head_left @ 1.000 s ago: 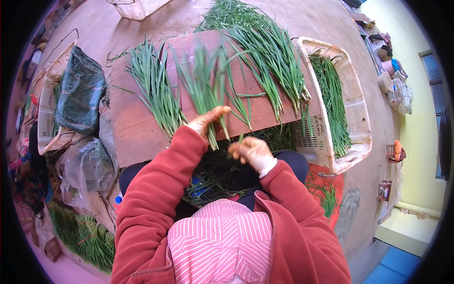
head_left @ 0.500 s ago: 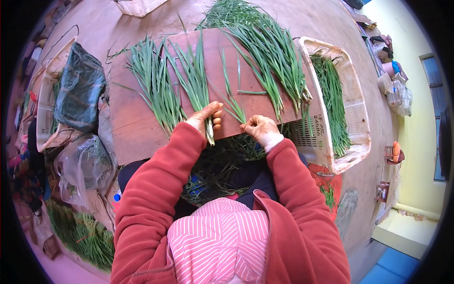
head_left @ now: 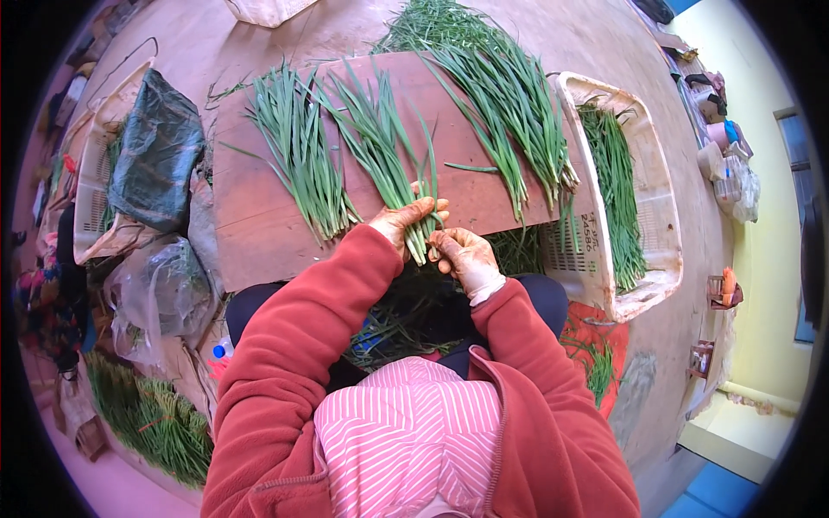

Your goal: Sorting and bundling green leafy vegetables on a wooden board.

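Note:
My left hand (head_left: 406,222) is wrapped round the lower stems of a bunch of garlic chives (head_left: 377,142), over the near edge of a reddish-brown board (head_left: 259,216). The pale stem ends poke out below my fingers and the leaves fan away from me. Close beside it my right hand (head_left: 466,257) is closed in a pinch at the bunch's stem ends, apparently on a thin chive stem. A sorted pile of chives (head_left: 298,147) lies to the left on the board. A larger heap of chives (head_left: 509,112) lies at its right.
At the right stands a cream plastic crate (head_left: 661,259) with chives inside. Another crate (head_left: 86,216) at the left is partly covered by a dark green sheet (head_left: 157,147). A clear plastic bag (head_left: 164,298) and more chives (head_left: 151,423) lie at the lower left.
My right hand has moved left to the bunch, and the few chives it pinched now appear to be with it. My left hand's bunch has shifted slightly right.

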Tool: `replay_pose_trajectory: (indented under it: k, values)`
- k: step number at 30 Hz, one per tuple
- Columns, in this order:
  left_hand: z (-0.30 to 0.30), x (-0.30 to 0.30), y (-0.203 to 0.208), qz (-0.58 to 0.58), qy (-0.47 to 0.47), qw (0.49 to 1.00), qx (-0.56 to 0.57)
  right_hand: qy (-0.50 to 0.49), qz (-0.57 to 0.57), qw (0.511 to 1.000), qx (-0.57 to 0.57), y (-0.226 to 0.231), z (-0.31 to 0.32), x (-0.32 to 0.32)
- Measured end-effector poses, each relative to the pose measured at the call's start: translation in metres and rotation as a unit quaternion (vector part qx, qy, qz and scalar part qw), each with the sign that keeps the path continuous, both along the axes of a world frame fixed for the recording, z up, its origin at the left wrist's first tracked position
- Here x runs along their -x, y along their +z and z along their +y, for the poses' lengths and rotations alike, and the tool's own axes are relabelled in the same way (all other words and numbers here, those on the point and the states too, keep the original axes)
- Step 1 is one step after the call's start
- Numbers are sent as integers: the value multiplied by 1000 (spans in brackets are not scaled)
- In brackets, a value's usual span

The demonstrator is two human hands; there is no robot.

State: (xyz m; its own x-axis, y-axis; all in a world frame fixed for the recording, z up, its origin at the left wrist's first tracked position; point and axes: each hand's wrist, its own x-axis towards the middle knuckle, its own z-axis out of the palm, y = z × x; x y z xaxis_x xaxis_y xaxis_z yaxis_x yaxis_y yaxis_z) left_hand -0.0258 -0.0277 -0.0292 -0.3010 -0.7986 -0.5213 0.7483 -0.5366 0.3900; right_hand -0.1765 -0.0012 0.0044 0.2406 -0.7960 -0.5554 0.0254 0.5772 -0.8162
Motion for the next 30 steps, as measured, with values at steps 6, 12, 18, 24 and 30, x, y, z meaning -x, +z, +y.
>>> replay_pose_trajectory:
  k: [6, 12, 18, 24, 30]
  values:
    - [-1, 0, 1, -6, -58, 998, 24, -32, 21, 999, 9, -5, 8, -5]
    - [1, -8, 4, -28, -28, 999, -24, -59, 35, 997, -22, 6, 29, 12]
    - [4, -7, 13, 42, -7, 996, 80, 314, 384, 863, -97, 20, 30, 41]
    - [16, -2, 16, -62, -33, 990, 122, 86, 498, 769, 393, 51, -2, 36]
    - [14, 6, 22, -157, -92, 977, 115, 110, 451, 729, 503, 74, -23, -35]
